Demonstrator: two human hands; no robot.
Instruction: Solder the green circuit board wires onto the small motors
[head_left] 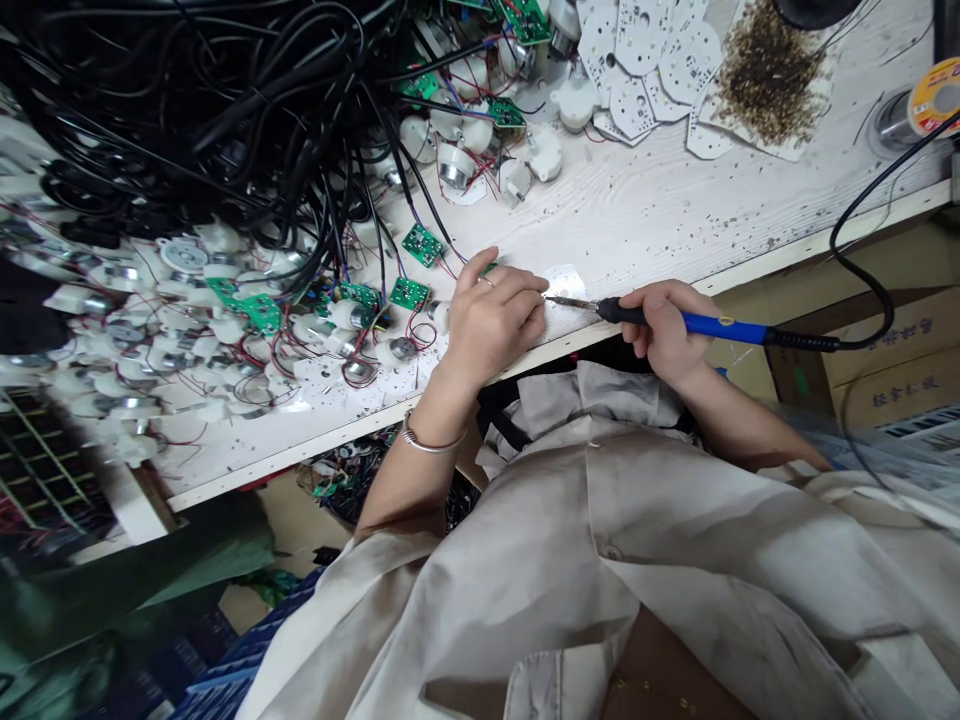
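My right hand is wrapped round the blue handle of a soldering iron. The iron's metal tip points left, over a round white circuit board near the table's front edge. My left hand rests at the left of this board, its fingers bent and pressed together close to the iron's tip. What those fingers pinch is hidden. Behind them a bit of green shows, with a black cable running down to it. Two small green circuit boards on cables lie just left of my left hand.
Black cables are heaped at the back left, above many white motor units with red wires. White boards are stacked at the back, beside a board covered in brown residue. A solder spool stands at the right.
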